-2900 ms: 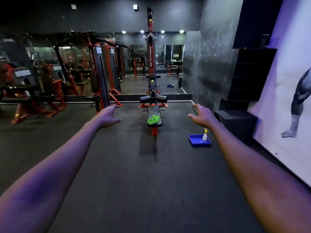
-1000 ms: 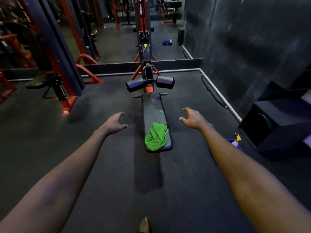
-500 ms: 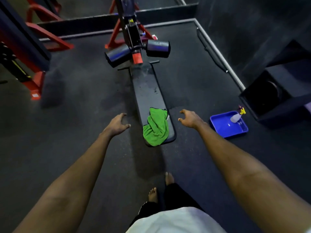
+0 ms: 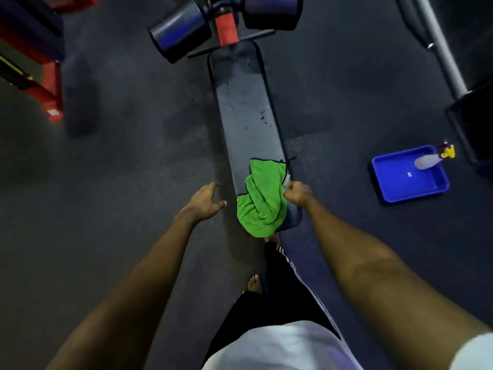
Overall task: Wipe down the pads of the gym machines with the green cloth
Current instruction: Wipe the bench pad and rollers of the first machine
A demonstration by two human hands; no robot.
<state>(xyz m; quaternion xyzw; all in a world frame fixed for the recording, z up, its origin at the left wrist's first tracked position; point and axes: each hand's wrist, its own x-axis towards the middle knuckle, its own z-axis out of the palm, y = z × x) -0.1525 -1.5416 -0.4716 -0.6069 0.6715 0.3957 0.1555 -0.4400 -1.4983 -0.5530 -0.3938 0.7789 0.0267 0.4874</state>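
right hand (image 4: 297, 194): fingers curled, pinching edge of green cloth (image 4: 262, 198) | left hand (image 4: 205, 200): fingers loosely spread, empty | cloth bunched on near end of pad (image 4: 245, 102)

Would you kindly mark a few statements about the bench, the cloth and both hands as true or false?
1. The cloth lies bunched on the near end of the bench pad. True.
2. The left hand holds the cloth. False: it is open beside the pad, apart from the cloth.
3. The spray bottle is on the pad. False: it is in the blue tray on the floor.
4. The right hand meets the cloth's right edge. True.
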